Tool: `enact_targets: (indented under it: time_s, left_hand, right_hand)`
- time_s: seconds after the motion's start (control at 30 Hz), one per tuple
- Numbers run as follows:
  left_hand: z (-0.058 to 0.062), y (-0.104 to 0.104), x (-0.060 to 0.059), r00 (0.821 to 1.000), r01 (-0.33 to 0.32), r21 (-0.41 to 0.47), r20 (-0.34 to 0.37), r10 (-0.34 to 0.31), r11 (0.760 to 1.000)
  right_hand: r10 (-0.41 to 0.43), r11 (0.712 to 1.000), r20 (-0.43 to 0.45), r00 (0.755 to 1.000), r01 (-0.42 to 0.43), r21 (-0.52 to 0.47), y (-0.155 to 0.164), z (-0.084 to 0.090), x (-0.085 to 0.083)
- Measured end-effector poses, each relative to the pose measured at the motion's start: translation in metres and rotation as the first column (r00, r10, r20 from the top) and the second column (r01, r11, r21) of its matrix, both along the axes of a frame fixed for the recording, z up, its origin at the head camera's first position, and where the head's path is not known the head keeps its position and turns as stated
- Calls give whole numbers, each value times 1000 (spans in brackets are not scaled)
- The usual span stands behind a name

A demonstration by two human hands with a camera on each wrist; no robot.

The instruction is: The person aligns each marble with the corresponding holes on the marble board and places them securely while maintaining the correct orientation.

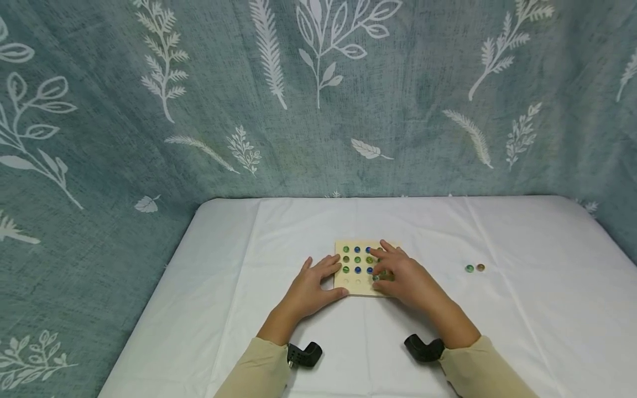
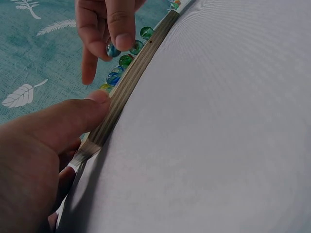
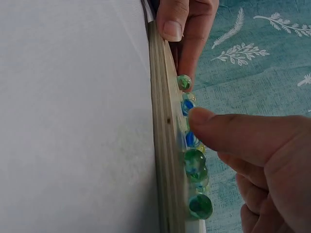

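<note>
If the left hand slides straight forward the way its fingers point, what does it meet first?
Probably the square wooden peg board: the left hand already touches its left edge, fingers aimed at the green and blue glass marbles, though depth is unclear.

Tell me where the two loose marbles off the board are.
In the head view the two loose marbles lie side by side on the white tablecloth, right of the wooden board and right hand.

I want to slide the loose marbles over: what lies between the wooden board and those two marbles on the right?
In the head view, only bare white tablecloth lies between the wooden board and the two loose marbles.
</note>
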State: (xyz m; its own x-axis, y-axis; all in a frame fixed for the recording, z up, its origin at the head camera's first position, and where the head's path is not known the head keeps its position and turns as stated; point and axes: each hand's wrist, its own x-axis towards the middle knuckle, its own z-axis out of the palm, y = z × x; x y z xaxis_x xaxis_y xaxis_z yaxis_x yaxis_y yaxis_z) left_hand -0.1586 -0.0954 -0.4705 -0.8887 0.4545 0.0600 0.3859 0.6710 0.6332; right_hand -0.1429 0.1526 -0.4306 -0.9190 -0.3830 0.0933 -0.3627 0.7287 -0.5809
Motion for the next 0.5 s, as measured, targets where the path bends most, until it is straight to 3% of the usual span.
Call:
enact_targets:
  time_s: [0.2,0.5]
  left_hand:
    - [-2,0,1,1000,8,-6,-7,-8,1000]
    - [-1,-1,-1,1000,7,-10,-18,-7,1000]
  right_hand:
    - [54,995,-5,999,-53,88,-5,-2,-1]
    - [77,990,-19,997,-74,119,-8,-3,-2]
